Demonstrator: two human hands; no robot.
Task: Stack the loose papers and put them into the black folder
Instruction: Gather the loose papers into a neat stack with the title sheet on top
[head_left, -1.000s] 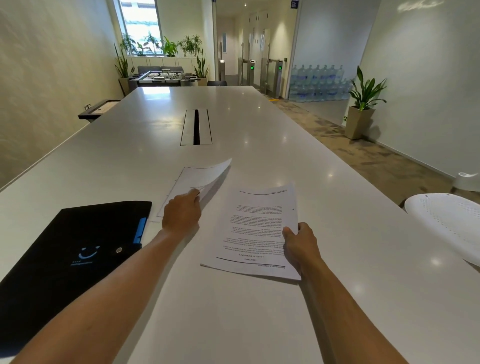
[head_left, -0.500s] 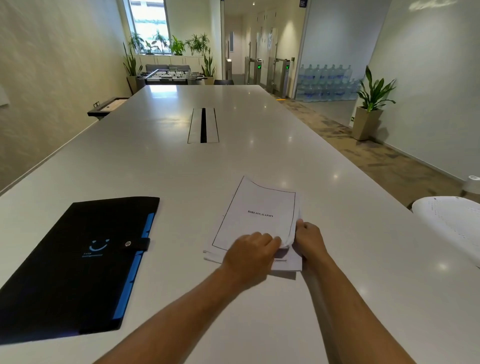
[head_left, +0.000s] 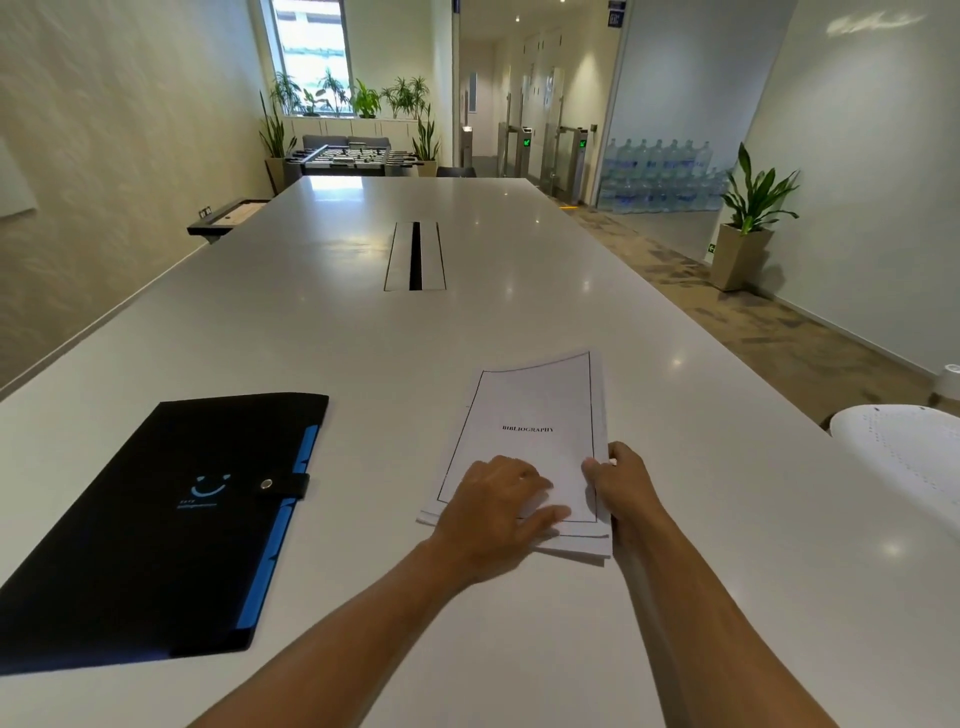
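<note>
While the long white table stretches away toward the far window, the black folder lies flat on its near left part, closed, its strap snapped over the blue edge; what it holds inside cannot be seen. Well apart from it, to the right, the loose papers sit in one pile on the table, the top sheet showing a thin border and the word BIBLIOGRAPHY.

Compared with a second ago, the second sheaf that lay beside the folder is gone from that spot and now lies on the pile. Since half a second ago the top sheet has settled flatter, and the left hand has slid a little toward the pile's near edge.

Left hand rests palm down on the near part of the top sheet, fingers spread and lightly bent, pressing rather than grasping. Right hand grips the pile's right edge, thumb on top and fingers curled at the side, closed on the papers.
</note>
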